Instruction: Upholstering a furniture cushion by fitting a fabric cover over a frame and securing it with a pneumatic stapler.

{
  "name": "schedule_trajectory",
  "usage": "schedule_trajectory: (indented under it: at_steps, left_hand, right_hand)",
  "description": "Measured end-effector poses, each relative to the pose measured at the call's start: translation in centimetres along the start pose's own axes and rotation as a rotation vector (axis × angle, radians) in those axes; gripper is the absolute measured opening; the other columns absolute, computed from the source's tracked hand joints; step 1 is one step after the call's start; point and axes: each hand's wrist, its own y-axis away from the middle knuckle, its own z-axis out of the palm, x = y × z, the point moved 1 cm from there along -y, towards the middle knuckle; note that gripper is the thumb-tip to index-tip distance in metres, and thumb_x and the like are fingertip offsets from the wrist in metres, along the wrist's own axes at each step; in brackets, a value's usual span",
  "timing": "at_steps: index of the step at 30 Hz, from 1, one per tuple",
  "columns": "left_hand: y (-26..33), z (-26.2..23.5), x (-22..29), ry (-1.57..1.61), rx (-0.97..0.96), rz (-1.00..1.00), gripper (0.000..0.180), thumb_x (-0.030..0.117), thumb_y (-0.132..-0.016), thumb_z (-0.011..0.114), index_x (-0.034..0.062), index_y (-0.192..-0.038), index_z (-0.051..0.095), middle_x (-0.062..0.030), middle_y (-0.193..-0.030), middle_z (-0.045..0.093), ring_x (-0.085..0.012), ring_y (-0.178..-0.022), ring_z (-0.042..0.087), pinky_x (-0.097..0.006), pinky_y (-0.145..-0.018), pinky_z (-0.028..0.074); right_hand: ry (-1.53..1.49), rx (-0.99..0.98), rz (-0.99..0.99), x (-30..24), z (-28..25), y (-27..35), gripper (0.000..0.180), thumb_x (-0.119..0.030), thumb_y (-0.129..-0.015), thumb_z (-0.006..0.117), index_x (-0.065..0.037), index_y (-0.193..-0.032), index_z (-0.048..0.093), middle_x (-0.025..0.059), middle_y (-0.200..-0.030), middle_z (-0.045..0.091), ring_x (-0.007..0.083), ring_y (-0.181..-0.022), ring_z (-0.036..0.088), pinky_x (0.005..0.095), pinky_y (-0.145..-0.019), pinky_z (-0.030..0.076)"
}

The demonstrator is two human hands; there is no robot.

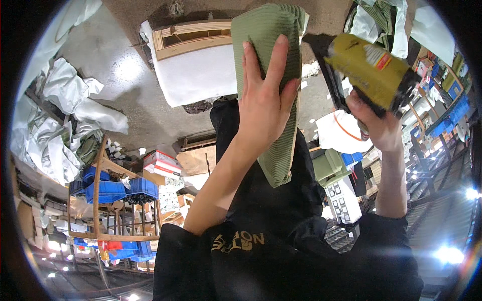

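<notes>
A long wedge-shaped piece covered in ribbed green fabric stands in front of me, reaching down over my dark trousers. Flat on its face lies my left hand, fingers spread and thumb toward the right edge. A strip of bare wood shows along that edge. To the right, my right hand is closed round the handle of an olive-yellow and black staple gun. The tool is held up and tilted, with its black nose close to the piece's upper right edge but apart from it. Its trigger is hidden.
Beyond the green piece sits a wooden frame with white padding. White wrapping is heaped at left, above a wooden rack with blue bins. A red-and-white box is nearby. An orange hose loops below the staple gun.
</notes>
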Motion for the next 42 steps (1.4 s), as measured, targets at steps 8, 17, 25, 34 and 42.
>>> schedule_trajectory:
  at_steps: [8, 17, 25, 34, 42]
  left_hand:
    - [0.9, 0.5, -0.3, 0.091, -0.032, -0.02, 0.085, 0.021, -0.085, 0.071, 0.0224, -0.155, 0.022, -0.0389, -0.152, 0.013, -0.0584, -0.137, 0.024, -0.054, -0.11, 0.032]
    - [4.4, 1.0, -1.4, 0.09, -0.178, -0.1, 0.107, 0.024, -0.081, 0.074, 0.0015, -0.154, 0.0, -0.031, -0.158, 0.0, -0.0447, -0.148, 0.003, -0.05, -0.117, 0.02]
    - [7.4, 1.7, -3.0, 0.293, -0.103, -0.113, 0.102, 0.048, -0.084, 0.069, 0.0031, -0.154, 0.011, -0.0325, -0.156, 0.009, -0.0475, -0.145, 0.014, -0.054, -0.116, 0.016]
    - [11.0, 3.9, -16.2, 0.92, 0.003, -0.887, 0.069, 0.053, -0.103, 0.037, -0.0017, -0.143, 0.04, -0.0143, -0.137, 0.052, -0.0224, -0.125, 0.049, -0.036, -0.105, 0.037]
    - [6.8, 6.8, -19.7, 1.213, -0.238, -0.924, 0.082, 0.066, -0.099, 0.024, -0.0021, -0.138, 0.049, -0.0146, -0.133, 0.057, -0.0257, -0.119, 0.055, -0.038, -0.104, 0.041]
  right_hand:
    - [0.5, -0.223, -0.067, 1.6, -2.0, 1.2, 0.052, -0.017, -0.068, 0.083, 0.004, -0.111, 0.061, 0.0169, -0.099, 0.06, 0.0328, -0.083, 0.06, 0.0411, -0.075, 0.048]
    - [0.342, -0.184, -0.004, -0.1, -0.6, 3.1, 0.051, -0.008, -0.062, 0.075, 0.008, -0.11, 0.062, 0.0188, -0.083, 0.069, 0.018, -0.073, 0.067, 0.0312, -0.068, 0.051]
    - [0.317, -0.301, -0.11, 1.9, -0.5, 4.7, 0.036, -0.007, -0.074, 0.079, 0.004, -0.106, 0.065, 0.0118, -0.096, 0.069, 0.018, -0.081, 0.066, 0.0304, -0.074, 0.053]
    - [0.206, 0.149, 0.142, 10.1, -2.4, -6.2, 0.03, -0.03, -0.089, 0.07, -0.002, -0.096, 0.064, 0.0061, -0.073, 0.063, 0.012, -0.067, 0.06, 0.028, -0.06, 0.047]
    - [0.25, 0.27, -0.106, 13.7, -3.5, -16.6, 0.065, -0.037, -0.09, 0.066, -0.008, -0.143, 0.043, 0.0154, -0.122, 0.061, 0.0216, -0.107, 0.06, 0.0341, -0.088, 0.047]
